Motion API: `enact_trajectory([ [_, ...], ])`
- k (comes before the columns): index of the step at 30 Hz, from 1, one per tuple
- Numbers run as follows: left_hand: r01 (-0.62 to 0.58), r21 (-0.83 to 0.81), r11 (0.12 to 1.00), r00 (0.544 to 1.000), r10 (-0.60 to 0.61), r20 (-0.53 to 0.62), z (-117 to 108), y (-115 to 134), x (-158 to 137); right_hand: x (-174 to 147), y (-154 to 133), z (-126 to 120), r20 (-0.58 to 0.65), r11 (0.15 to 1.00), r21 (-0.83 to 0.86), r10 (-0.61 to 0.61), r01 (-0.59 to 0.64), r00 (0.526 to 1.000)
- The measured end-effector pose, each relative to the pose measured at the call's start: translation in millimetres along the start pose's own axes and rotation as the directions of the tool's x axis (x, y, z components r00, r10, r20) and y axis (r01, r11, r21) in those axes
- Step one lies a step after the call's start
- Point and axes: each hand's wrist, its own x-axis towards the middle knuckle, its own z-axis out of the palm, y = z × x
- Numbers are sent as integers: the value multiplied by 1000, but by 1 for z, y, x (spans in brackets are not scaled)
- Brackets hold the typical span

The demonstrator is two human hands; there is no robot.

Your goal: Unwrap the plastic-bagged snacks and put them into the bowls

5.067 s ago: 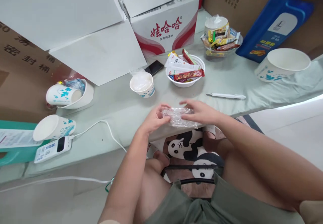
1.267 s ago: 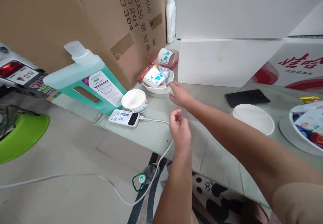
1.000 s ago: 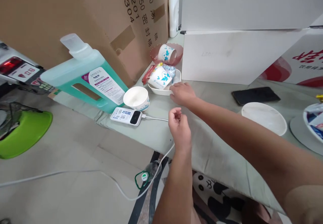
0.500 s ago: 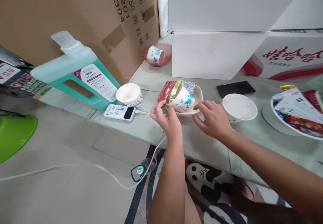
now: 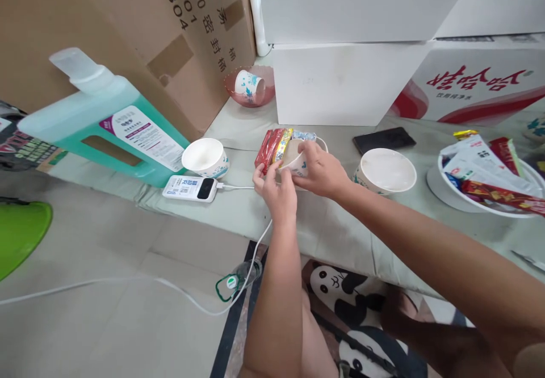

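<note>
Now that your right hand (image 5: pixel 319 171) has come from the dish's edge onto the paper cup (image 5: pixel 293 152), thumb in front and fingers over the rim, it appears clamped on it, which likely puts the cup under your control. Your left hand (image 5: pixel 277 193) has its fingers by the cup and the red packets (image 5: pixel 268 150); whether they grip anything, you cannot tell from here. The cup sits in or over the white dish (image 5: pixel 324 143), partly hidden. Around it on the pale cloth (image 5: pixel 332 225) lie a power bank (image 5: pixel 190 188), a phone (image 5: pixel 384 139) and a snack bowl (image 5: pixel 443 192); beyond, cardboard (image 5: pixel 128 15), and below, tiled floor (image 5: pixel 128 247).
</note>
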Motion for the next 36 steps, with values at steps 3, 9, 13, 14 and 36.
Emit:
enact_trajectory([
  [3,-3,30,1000,1000,4,-18,-1,-1,3,-6,2,-3,-79,999,-37,2,-5,997],
  [9,-22,15,1000,1000,22,-9,-5,-2,4,-27,-7,-27,-137,992,-129,-8,-9,991],
  [13,-79,147,986,997,81,-7,-5,0,-1,-43,-2,-54,-213,993,-82,61,-81,975],
  [14,-93,176,980,995,95,-2,-5,1,-2,-45,3,-62,-249,992,-60,91,-109,964],
  [36,-153,250,956,988,154,15,0,-4,3,69,138,-85,178,881,-374,376,-291,909],
])
